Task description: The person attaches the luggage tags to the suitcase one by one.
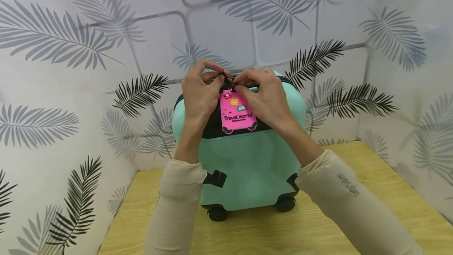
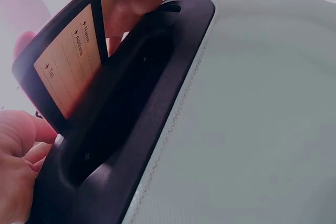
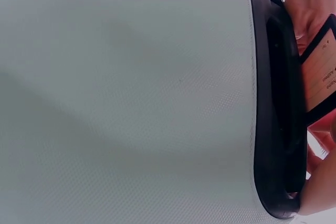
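Suitcase [image 1: 244, 168], mint green, is what I have under both hands: it stands upright on its black wheels [image 1: 217, 212] near the back edge of the wooden table [image 1: 371, 215], close to the leaf-patterned wall [image 1: 70, 89]. Across its top runs a black recessed handle panel [image 2: 131, 124], which fills much of both wrist views. Hanging down the front of that panel is a pink luggage tag [image 1: 238, 111] printed "Travel World"; in the left wrist view I see its back side, a black frame around a tan card with lines for name and address. My left hand [image 1: 199, 93] is up at the top of the case, its fingers curled and pinching the tag's thin black strap [image 1: 226, 80]. My right hand [image 1: 263, 97] sits just beside it, fingertips nearly touching the left ones, also pinched on the strap right above the tag. Beige sleeves [image 1: 339, 192] cover both forearms.
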Demonstrator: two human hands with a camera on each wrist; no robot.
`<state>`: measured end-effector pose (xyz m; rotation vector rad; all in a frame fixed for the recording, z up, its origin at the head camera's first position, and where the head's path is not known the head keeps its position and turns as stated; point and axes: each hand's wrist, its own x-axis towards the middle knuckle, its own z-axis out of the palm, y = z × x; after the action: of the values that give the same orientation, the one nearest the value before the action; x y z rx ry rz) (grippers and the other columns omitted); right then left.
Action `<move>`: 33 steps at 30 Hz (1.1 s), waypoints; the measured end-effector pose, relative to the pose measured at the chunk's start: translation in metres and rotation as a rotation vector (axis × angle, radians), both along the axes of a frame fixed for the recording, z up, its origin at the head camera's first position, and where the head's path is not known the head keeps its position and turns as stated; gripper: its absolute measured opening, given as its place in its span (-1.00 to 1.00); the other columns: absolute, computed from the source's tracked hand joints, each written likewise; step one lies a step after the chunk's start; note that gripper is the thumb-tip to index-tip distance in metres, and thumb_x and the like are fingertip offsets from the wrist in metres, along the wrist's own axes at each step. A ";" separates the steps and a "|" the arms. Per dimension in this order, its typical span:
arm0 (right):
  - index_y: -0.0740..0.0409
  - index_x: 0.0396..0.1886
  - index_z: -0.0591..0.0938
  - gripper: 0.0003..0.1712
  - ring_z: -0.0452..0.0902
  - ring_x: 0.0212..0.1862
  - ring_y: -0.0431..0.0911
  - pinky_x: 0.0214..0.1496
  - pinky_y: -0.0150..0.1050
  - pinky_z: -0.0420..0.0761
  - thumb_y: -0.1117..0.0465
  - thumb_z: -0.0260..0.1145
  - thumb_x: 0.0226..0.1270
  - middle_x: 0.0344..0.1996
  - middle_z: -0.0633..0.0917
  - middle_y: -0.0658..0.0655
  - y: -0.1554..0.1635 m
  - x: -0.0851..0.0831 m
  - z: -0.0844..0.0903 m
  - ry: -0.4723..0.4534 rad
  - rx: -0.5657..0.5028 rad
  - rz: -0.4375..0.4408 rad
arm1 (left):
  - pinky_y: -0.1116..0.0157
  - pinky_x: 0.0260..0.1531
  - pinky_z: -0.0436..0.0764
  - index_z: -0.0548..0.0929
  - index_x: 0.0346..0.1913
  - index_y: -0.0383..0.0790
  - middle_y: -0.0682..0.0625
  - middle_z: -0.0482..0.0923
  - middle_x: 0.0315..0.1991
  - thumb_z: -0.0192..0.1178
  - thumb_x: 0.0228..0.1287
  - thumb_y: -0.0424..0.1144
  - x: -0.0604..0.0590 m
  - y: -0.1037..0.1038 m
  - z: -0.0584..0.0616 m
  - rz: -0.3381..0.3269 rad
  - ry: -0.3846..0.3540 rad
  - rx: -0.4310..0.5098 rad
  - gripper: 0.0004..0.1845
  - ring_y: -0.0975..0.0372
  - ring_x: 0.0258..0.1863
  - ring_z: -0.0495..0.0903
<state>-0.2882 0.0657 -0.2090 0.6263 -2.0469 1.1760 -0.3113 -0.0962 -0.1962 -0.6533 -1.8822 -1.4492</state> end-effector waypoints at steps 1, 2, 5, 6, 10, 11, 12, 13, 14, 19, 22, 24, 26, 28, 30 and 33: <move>0.15 -0.16 0.81 -0.90 0.41 -0.11 0.01 -0.07 -0.15 0.38 0.33 0.44 0.37 -0.24 0.82 0.11 0.001 0.000 0.000 -0.004 -0.005 0.008 | 0.39 -0.36 0.61 0.69 -0.14 -0.31 -0.15 0.82 -0.25 0.23 0.39 -0.51 0.000 0.001 0.000 0.009 0.008 -0.002 -0.90 0.16 -0.21 0.83; 0.15 -0.15 0.81 -0.90 0.42 -0.10 0.00 -0.07 -0.15 0.37 0.33 0.43 0.39 -0.24 0.82 0.11 0.001 0.000 0.000 -0.010 -0.008 0.017 | 0.40 -0.37 0.60 0.70 -0.16 -0.30 -0.14 0.82 -0.25 0.22 0.39 -0.51 0.000 0.002 0.000 0.019 0.015 -0.005 -0.90 0.16 -0.22 0.83; 0.14 -0.13 0.80 -0.89 0.44 -0.06 -0.02 -0.07 -0.15 0.36 0.31 0.42 0.41 -0.24 0.81 0.11 0.002 0.000 0.001 -0.025 -0.015 0.033 | 0.41 -0.42 0.55 0.73 -0.22 -0.29 -0.16 0.82 -0.27 0.19 0.36 -0.53 0.000 0.003 0.001 0.051 0.028 -0.021 -0.85 0.16 -0.24 0.83; 0.14 -0.13 0.80 -0.89 0.46 -0.05 -0.02 -0.08 -0.15 0.36 0.31 0.42 0.41 -0.23 0.81 0.12 0.003 0.000 0.001 -0.028 -0.018 0.034 | 0.41 -0.44 0.54 0.74 -0.23 -0.29 -0.15 0.82 -0.26 0.18 0.35 -0.53 0.000 0.003 0.001 0.065 0.031 -0.030 -0.84 0.16 -0.25 0.83; 0.12 -0.13 0.79 -0.90 0.48 -0.02 -0.03 -0.09 -0.17 0.38 0.31 0.42 0.41 -0.25 0.79 0.12 0.003 0.001 0.003 -0.047 -0.037 0.036 | 0.41 -0.50 0.50 0.78 -0.27 -0.24 -0.11 0.82 -0.27 0.18 0.32 -0.49 0.000 0.005 0.002 0.141 0.047 -0.087 -0.81 0.17 -0.28 0.83; 0.12 -0.14 0.79 -0.90 0.50 -0.02 -0.04 -0.10 -0.17 0.39 0.30 0.42 0.41 -0.25 0.79 0.12 0.003 0.001 0.003 -0.052 -0.042 0.037 | 0.41 -0.51 0.49 0.79 -0.27 -0.22 -0.09 0.82 -0.28 0.19 0.31 -0.48 0.000 0.006 0.002 0.157 0.049 -0.099 -0.81 0.17 -0.29 0.82; 0.11 -0.14 0.79 -0.90 0.51 -0.02 -0.05 -0.11 -0.18 0.40 0.30 0.42 0.41 -0.25 0.79 0.12 0.003 0.001 0.003 -0.060 -0.046 0.039 | 0.41 -0.52 0.48 0.80 -0.27 -0.21 -0.09 0.82 -0.28 0.19 0.31 -0.47 0.000 0.006 0.002 0.166 0.054 -0.109 -0.81 0.18 -0.29 0.82; 0.11 -0.14 0.79 -0.91 0.53 -0.02 -0.06 -0.11 -0.18 0.41 0.29 0.42 0.42 -0.25 0.78 0.12 0.003 0.002 0.003 -0.070 -0.049 0.042 | 0.41 -0.52 0.48 0.81 -0.27 -0.21 -0.08 0.82 -0.29 0.20 0.30 -0.46 0.000 0.006 0.002 0.173 0.060 -0.119 -0.81 0.18 -0.30 0.82; 0.11 -0.13 0.78 -0.91 0.54 -0.03 -0.07 -0.11 -0.19 0.42 0.28 0.42 0.42 -0.25 0.78 0.12 0.003 0.002 0.004 -0.080 -0.052 0.045 | 0.41 -0.50 0.49 0.82 -0.27 -0.21 -0.08 0.82 -0.29 0.21 0.31 -0.46 -0.001 0.007 0.001 0.169 0.065 -0.123 -0.81 0.18 -0.29 0.82; 0.10 -0.13 0.79 -0.90 0.62 -0.08 -0.09 -0.12 -0.21 0.45 0.24 0.42 0.43 -0.25 0.79 0.13 0.004 0.003 0.004 -0.110 -0.066 0.043 | 0.42 -0.40 0.56 0.83 -0.28 -0.23 -0.07 0.82 -0.29 0.21 0.30 -0.46 -0.002 0.007 0.001 0.119 0.073 -0.113 -0.81 0.20 -0.24 0.82; 0.10 -0.13 0.79 -0.91 0.63 -0.10 -0.10 -0.09 -0.19 0.48 0.26 0.42 0.42 -0.26 0.80 0.11 0.004 0.002 0.005 -0.111 -0.074 0.039 | 0.41 -0.42 0.53 0.84 -0.27 -0.22 -0.06 0.83 -0.30 0.21 0.31 -0.46 -0.002 0.006 0.002 0.092 0.056 -0.104 -0.80 0.21 -0.25 0.82; 0.10 -0.13 0.79 -0.90 0.64 -0.09 -0.09 -0.05 -0.17 0.49 0.25 0.42 0.43 -0.25 0.80 0.12 0.004 0.003 0.005 -0.116 -0.075 0.037 | 0.40 -0.47 0.49 0.84 -0.26 -0.21 -0.05 0.83 -0.30 0.22 0.33 -0.46 -0.001 0.005 0.003 0.084 0.042 -0.103 -0.80 0.22 -0.26 0.81; 0.09 -0.13 0.79 -0.90 0.64 -0.08 -0.09 -0.02 -0.16 0.49 0.24 0.42 0.43 -0.25 0.80 0.11 0.004 0.003 0.005 -0.119 -0.074 0.037 | 0.39 -0.49 0.47 0.84 -0.25 -0.21 -0.05 0.83 -0.29 0.23 0.34 -0.45 -0.001 0.005 0.003 0.076 0.026 -0.096 -0.81 0.22 -0.26 0.80; 0.09 -0.13 0.79 -0.90 0.63 -0.06 -0.09 0.00 -0.15 0.48 0.23 0.42 0.43 -0.25 0.79 0.12 0.004 0.004 0.005 -0.122 -0.072 0.036 | 0.40 -0.47 0.47 0.84 -0.25 -0.22 -0.05 0.82 -0.30 0.23 0.34 -0.46 -0.001 0.004 0.003 0.065 0.011 -0.084 -0.81 0.23 -0.26 0.80; 0.09 -0.13 0.79 -0.90 0.63 -0.07 -0.09 -0.02 -0.16 0.48 0.23 0.42 0.43 -0.25 0.80 0.12 0.003 0.004 0.004 -0.123 -0.071 0.038 | 0.40 -0.45 0.49 0.84 -0.24 -0.21 -0.05 0.83 -0.30 0.24 0.35 -0.46 -0.001 0.004 0.003 0.061 0.003 -0.081 -0.82 0.23 -0.25 0.80; 0.10 -0.14 0.79 -0.91 0.63 -0.10 -0.10 -0.09 -0.19 0.48 0.25 0.42 0.43 -0.27 0.80 0.11 0.003 0.002 0.003 -0.117 -0.072 0.040 | 0.40 -0.45 0.49 0.83 -0.24 -0.22 -0.06 0.83 -0.30 0.24 0.35 -0.46 0.000 0.004 0.003 0.054 0.001 -0.079 -0.83 0.22 -0.25 0.80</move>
<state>-0.2861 0.0687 -0.2057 0.5773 -2.0866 1.3319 -0.3118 -0.0927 -0.1935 -0.6354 -1.9497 -1.3461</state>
